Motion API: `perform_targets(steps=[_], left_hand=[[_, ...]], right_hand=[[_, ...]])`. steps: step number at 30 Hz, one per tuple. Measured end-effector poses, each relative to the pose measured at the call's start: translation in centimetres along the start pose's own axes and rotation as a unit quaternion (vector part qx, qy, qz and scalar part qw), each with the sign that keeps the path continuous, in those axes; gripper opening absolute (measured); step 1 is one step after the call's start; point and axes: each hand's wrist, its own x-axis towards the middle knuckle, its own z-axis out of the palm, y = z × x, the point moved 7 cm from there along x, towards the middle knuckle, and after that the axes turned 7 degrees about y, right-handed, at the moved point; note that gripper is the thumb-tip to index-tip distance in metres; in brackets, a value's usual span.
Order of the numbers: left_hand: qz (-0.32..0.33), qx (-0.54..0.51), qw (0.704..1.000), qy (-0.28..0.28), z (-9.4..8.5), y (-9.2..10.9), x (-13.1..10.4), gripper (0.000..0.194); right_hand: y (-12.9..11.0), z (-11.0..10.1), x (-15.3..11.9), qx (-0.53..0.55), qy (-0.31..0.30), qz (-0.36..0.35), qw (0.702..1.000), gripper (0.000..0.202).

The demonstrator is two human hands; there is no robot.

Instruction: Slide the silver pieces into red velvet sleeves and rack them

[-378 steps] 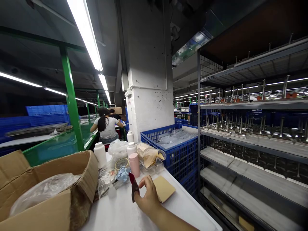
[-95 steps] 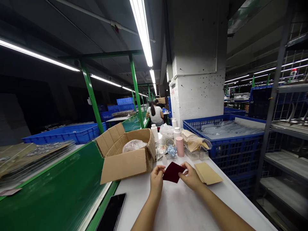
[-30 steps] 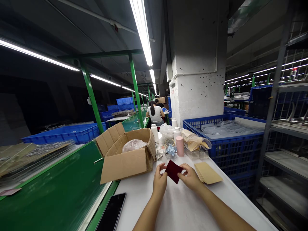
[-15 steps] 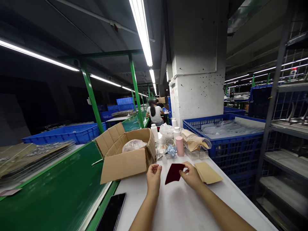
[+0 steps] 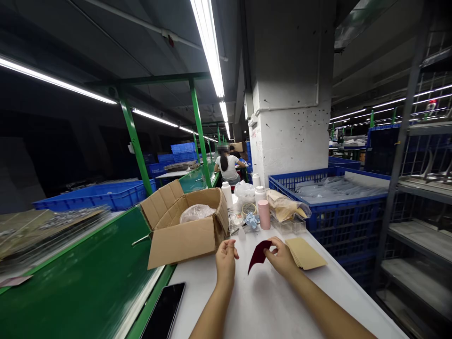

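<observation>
Sheet (image 5: 257, 256), dark red, is pinched by the right hand (image 5: 281, 259) over the worktop (image 5: 263, 313), between side edges; its length is slanted down-left, toward the left hand (image 5: 226, 260), whose curled fingers seem empty.

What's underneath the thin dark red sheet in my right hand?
Flat white tabletop, with a soft shadow, shows below the thin dark red sheet in your right hand. The patch directly behind the sheet is covered, so I can't tell what's there.
</observation>
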Motion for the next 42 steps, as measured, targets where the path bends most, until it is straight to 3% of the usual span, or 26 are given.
perform_targets(steps=[6,14,16,18,21,23,27,31,34,38,42], left_hand=[[0.007,0.033,0.999,0.04,-0.5,-0.5,0.2,0.048],[-0.014,0.036,0.999,-0.036,0.7,-0.4,-0.2,0.05],[0.021,0.059,0.998,-0.03,0.6,0.5,-0.9,0.045],[0.102,0.112,0.987,-0.045,1.1,2.0,-2.3,0.037],[0.244,0.194,0.939,-0.144,3.9,3.8,-6.2,0.025],[0.29,0.21,0.906,-0.225,6.2,3.9,-9.1,0.015],[0.265,0.226,0.897,-0.272,8.6,2.8,-11.9,0.034],[0.222,0.205,0.906,-0.295,9.0,1.9,-12.4,0.039],[0.217,0.19,0.905,-0.313,9.0,1.8,-12.4,0.031],[0.217,0.197,0.913,-0.285,8.7,2.0,-11.4,0.019],[0.223,0.204,0.921,-0.247,8.1,2.1,-10.3,0.038]], right_hand=[[-0.1,-0.1,0.0,-0.001,0.009,-0.005,1.0,0.014],[-0.1,-0.2,0.0,0.007,0.019,-0.002,1.0,0.015],[0.1,-0.3,0.1,0.02,0.031,0.006,0.999,0.015],[0.6,-0.5,0.2,0.054,0.061,0.038,0.996,0.013],[1.7,-0.9,0.1,0.115,0.117,0.101,0.981,0.013],[2.2,-1.0,0.0,0.136,0.143,0.125,0.972,0.014],[3.5,-1.4,-0.1,0.154,0.183,0.163,0.957,0.02],[4.9,-2.1,0.0,0.155,0.218,0.196,0.944,0.023],[5.2,-2.4,0.0,0.15,0.231,0.206,0.939,0.026],[4.1,-2.2,-0.3,0.148,0.232,0.192,0.942,0.026],[2.7,-1.9,-0.6,0.148,0.215,0.166,0.951,0.029]])
